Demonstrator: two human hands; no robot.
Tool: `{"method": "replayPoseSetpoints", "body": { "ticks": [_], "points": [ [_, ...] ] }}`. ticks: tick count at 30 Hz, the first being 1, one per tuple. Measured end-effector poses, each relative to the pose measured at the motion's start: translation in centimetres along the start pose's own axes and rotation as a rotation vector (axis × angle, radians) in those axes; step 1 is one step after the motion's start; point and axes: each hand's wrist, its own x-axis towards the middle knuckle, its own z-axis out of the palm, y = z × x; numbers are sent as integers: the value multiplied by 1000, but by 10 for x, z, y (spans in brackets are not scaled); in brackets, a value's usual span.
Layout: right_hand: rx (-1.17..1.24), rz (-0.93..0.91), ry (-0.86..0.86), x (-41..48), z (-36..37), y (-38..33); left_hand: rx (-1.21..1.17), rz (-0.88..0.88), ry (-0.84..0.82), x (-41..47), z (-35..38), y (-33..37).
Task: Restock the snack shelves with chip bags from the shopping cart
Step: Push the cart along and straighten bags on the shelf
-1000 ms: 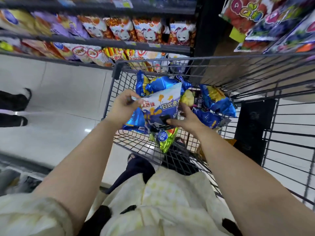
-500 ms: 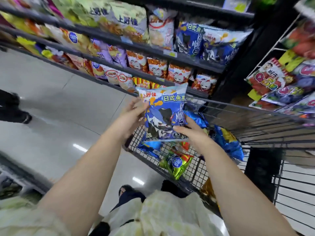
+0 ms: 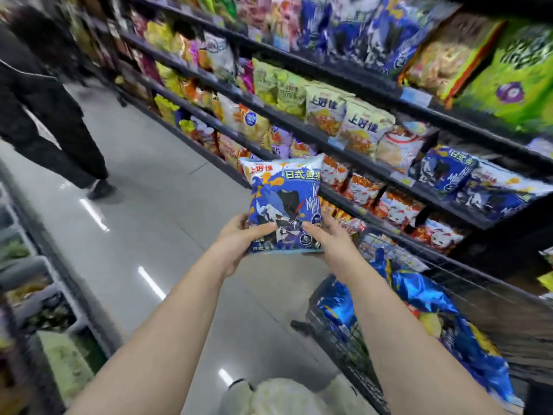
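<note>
Holds the blue chip bag (image 3: 284, 202) higher than half a second ago, above the shopping cart (image 3: 317, 319), before the snack shelves (image 3: 287, 114). Clamps its lower corners with left hand (image 3: 239, 239) and right hand (image 3: 327, 239), both grips closed on it. Shares the aisle with a person in black (image 3: 45, 109).
</note>
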Motion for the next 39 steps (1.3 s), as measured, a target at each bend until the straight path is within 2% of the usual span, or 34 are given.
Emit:
{"method": "replayPoseSetpoints", "body": {
  "ticks": [5,10,14,25,31,39],
  "points": [
    [-100,-129,-63,38,78,-59,-40,135,60,22,-69,74],
    [-162,-256,-3,72,133,-125,-56,233,55,48,-106,153],
    [-177,-342,48,102,151,-184,-23,303,22,72,-110,222],
    [-189,-710,146,185,133,-392,181,636,-89,147,-45,453],
    [-202,-881,188,223,112,-480,190,726,-178,196,-5,543],
    [-337,-1140,380,265,84,-583,228,979,-233,258,53,653]
  ]
}}
